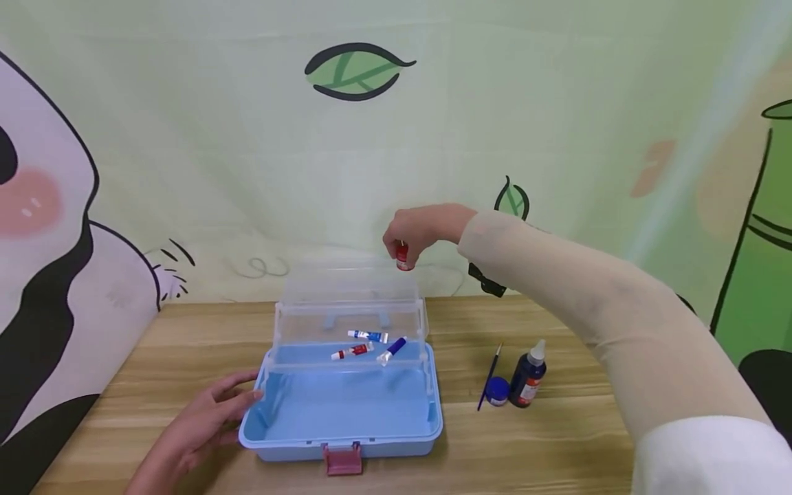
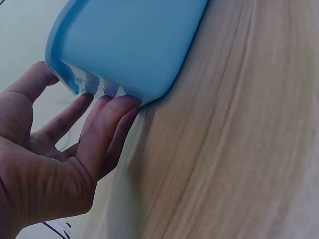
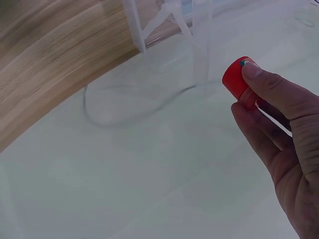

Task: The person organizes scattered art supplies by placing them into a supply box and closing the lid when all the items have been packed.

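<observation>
My right hand [image 1: 413, 230] is raised above the back of a light blue storage box [image 1: 340, 448]. Its thumb and fingers pinch a small red paint jar [image 3: 239, 78], partly covered by the fingers. At the box's left end my left hand [image 1: 204, 416] holds the side, with fingertips against the rim and wall in the left wrist view. The clear lid [image 1: 353, 282] stands open behind the box. On a clear tray [image 1: 286, 323] at its back lie a blue paint tube [image 1: 368, 336], a red paint tube [image 1: 353, 351] and a dark blue paint tube [image 1: 392, 350].
Right of the box, a thin paintbrush [image 1: 490, 377], a blue paint jar [image 1: 498, 392] and a dark paint bottle [image 1: 528, 377] with a white nozzle are grouped on the wooden table [image 1: 575, 447]. A pink latch [image 1: 343, 459] hangs at the box's front. A printed cloth [image 1: 247, 137] hangs behind.
</observation>
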Motion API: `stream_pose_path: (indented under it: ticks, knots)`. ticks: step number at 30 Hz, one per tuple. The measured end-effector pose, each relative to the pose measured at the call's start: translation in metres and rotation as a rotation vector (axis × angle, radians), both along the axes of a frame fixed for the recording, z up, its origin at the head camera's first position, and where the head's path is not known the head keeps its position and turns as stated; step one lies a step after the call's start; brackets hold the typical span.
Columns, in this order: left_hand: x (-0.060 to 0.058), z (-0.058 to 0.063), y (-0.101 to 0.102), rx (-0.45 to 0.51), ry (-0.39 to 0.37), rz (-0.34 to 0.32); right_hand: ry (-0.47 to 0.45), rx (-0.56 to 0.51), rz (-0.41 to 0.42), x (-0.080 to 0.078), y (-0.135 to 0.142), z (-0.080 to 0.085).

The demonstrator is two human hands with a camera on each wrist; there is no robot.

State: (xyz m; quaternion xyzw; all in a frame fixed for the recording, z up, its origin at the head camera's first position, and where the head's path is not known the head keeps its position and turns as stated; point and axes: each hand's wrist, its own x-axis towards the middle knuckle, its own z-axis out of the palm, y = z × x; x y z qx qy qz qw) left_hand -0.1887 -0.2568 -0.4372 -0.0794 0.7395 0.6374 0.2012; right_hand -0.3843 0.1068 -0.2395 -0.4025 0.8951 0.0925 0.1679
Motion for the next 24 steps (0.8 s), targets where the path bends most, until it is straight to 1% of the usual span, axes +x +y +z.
stream_pose_path:
  ticks: [4, 6, 11, 16, 19, 24]
  knots:
    - [-0.0012, -0.0001, 0.0043, 0.014, 0.01, -0.003, -0.001, -0.005, -0.019, -0.0014, 0.002, -0.0022]
    - [-0.0013, -0.0003, 0.0056, 0.02, 0.009, -0.005, 0.005, -0.004, -0.014, -0.0023, 0.0016, -0.0027]
    - [-0.0006, -0.0006, 0.0044, 0.01, 0.007, -0.006, 0.019, -0.007, 0.003, -0.0022, -0.002, 0.0002]
    - [-0.0015, -0.0009, 0.0043, 0.007, 0.003, 0.003, 0.028, -0.01, -0.015, -0.0019, -0.0048, 0.0023]
    - [-0.0019, -0.0013, 0.0046, 0.011, 0.004, 0.003, 0.032, -0.009, -0.021, -0.0027, -0.0056, 0.0004]
    - [-0.0022, -0.0038, 0.0051, 0.032, 0.017, -0.017, 0.03, -0.01, -0.02, -0.0024, -0.005, -0.0035]
